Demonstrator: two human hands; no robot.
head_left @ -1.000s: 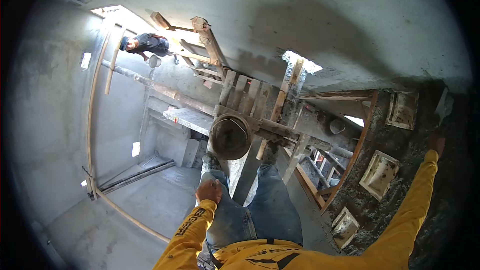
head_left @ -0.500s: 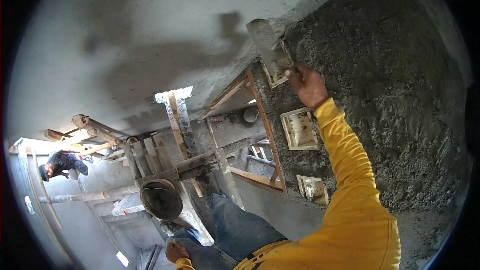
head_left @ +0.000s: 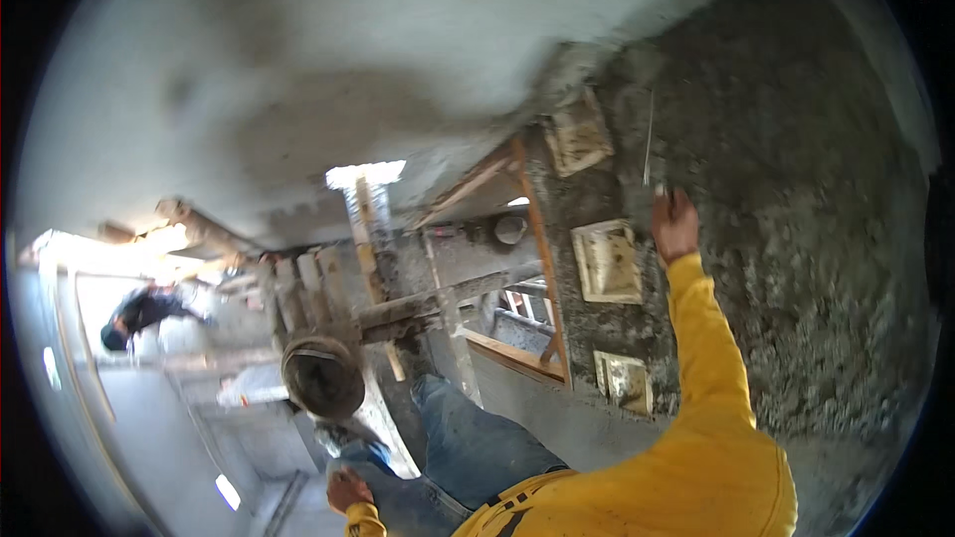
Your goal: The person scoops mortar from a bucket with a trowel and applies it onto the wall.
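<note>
1. At three o'clock, the right hand [head_left: 676, 224] had its fingers clenched round what looked like a trowel [head_left: 649, 139], whose blade pointed towards twelve, edge-on, over the plaster [head_left: 796, 159].
2. Towards seven o'clock, the left hand [head_left: 348, 489] lay by the jeans [head_left: 487, 438]; whether its fingers grasped anything I could not tell.
3. Working plaster beside the frames [head_left: 609, 264] seemed the step in hand; the next move probably called for a flat blade, clear of their recesses.
4. Blur hid whether trowel touched plaster; shadow hid what the bucket [head_left: 350, 363], between seven and eight o'clock, held.
</note>
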